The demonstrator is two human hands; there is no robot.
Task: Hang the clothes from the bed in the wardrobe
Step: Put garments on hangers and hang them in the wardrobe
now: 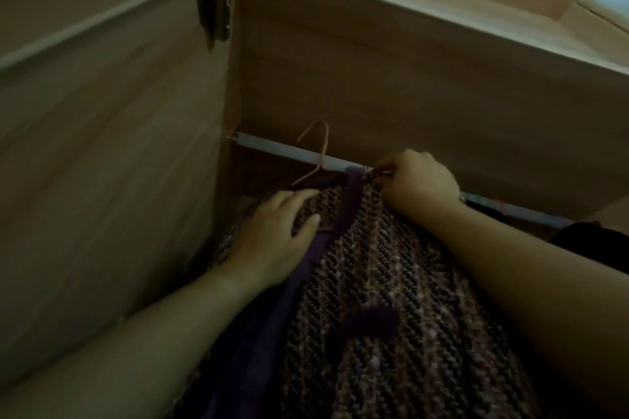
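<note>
A purple and pink knitted garment (391, 282) with a dark purple trim hangs below the wardrobe's pale rail (282, 153). My right hand (420, 180) is curled at the garment's top, right at the rail, gripping what looks like its hanger hook. My left hand (275, 238) rests flat on the garment's left shoulder with straight fingers. A pink hanger (318, 150) hooks over the rail just left of the garment, with something dark on it.
The wooden wardrobe side wall (119, 180) stands close on the left, its door hinge (216, 7) above. The wardrobe's top panel (408, 61) hangs over the rail. More dark clothing (592, 241) hangs at the right.
</note>
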